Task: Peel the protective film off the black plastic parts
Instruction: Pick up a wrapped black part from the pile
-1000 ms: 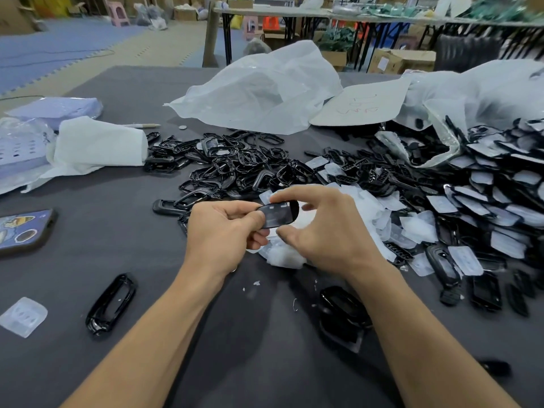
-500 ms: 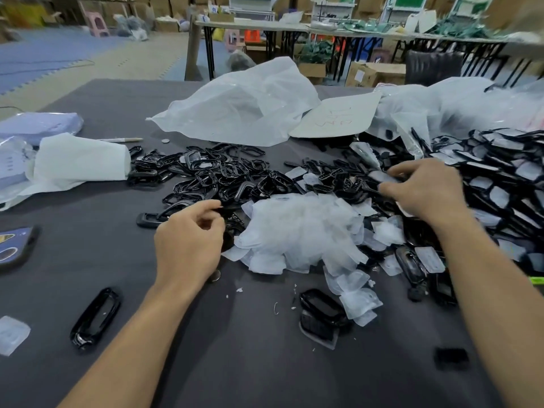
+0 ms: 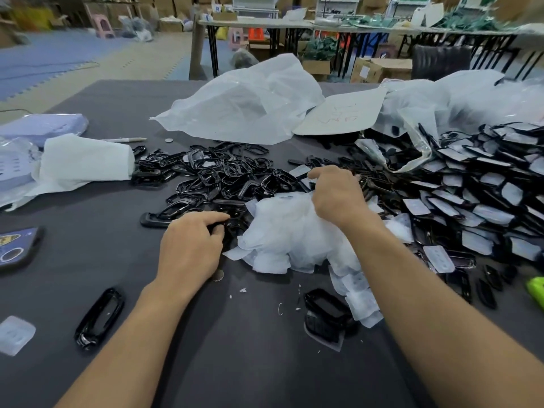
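My left hand point(image 3: 191, 248) lies at the near edge of the heap of bare black plastic frames point(image 3: 223, 178), thumb and forefinger pinching one black part point(image 3: 232, 225). My right hand point(image 3: 335, 195) hovers over the mound of peeled white film point(image 3: 288, 237), fingers curled downward around a film-covered part that is mostly hidden under the hand. A big pile of black parts with film still on them point(image 3: 477, 195) fills the right side. Near me lie one loose black frame point(image 3: 98, 318) and two more black parts point(image 3: 326, 313).
The grey table point(image 3: 235, 363) also carries a crumpled white plastic bag point(image 3: 244, 104), a cardboard sheet point(image 3: 338, 113), folded white cloth point(image 3: 85, 163), a pen point(image 3: 126, 140), a phone point(image 3: 17, 248), a clear plastic piece point(image 3: 14, 334) and a green object point(image 3: 537, 290).
A second ago both hands held one part over the film mound. My right hand then reached into the right pile and has come back to the centre; my left hand stays at the bare-frame heap.
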{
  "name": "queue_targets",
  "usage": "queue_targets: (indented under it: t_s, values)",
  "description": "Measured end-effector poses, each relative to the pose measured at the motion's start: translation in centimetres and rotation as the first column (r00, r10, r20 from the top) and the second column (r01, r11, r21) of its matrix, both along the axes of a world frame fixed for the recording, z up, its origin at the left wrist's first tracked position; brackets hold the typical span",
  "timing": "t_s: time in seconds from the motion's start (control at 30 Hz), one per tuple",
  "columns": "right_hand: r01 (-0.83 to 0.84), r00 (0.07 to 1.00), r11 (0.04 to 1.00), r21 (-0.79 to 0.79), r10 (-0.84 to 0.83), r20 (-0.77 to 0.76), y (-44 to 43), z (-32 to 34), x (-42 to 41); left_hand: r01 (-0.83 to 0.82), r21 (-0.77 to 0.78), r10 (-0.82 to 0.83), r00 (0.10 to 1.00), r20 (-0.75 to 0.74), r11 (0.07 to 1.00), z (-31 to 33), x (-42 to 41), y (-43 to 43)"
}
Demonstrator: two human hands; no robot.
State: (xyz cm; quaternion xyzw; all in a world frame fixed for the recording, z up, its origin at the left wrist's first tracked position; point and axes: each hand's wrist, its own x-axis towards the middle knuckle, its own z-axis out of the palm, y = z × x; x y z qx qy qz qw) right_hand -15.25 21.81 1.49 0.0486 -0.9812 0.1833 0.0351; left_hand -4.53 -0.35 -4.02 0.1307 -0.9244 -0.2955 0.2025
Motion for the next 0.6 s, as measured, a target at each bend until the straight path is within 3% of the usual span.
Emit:
queue_targets:
  t_s: [0.23,0.4,0.5,0.6]
  values:
    - [0.102,0.992,0.991,-0.082,-0.107,-0.066,0.9,-0.5,-1.7,-0.053,-0.033,0.049,0.992,-0.114,0.998,0.2,0.0,-0.1]
    - [0.032,0.929,0.939,-0.342,-0.154,-0.337,1.3,-0.1,0.6,-0.079,-0.039,0.065,0.959,-0.275,0.996,0.4,0.3,0.0]
    - [-0.067,0.899,0.765,-0.641,-0.232,-0.371,0.2,0.3,3.1,-0.015,0.045,0.033,0.902,-0.430,0.999,1.0,0.8,0.4]
    - [-0.021,0.988,0.405,-0.914,-0.133,-0.082,-2.3,-0.4,5.4,0.100,0.325,0.067,0.883,-0.465,0.940,1.7,1.2,1.2]
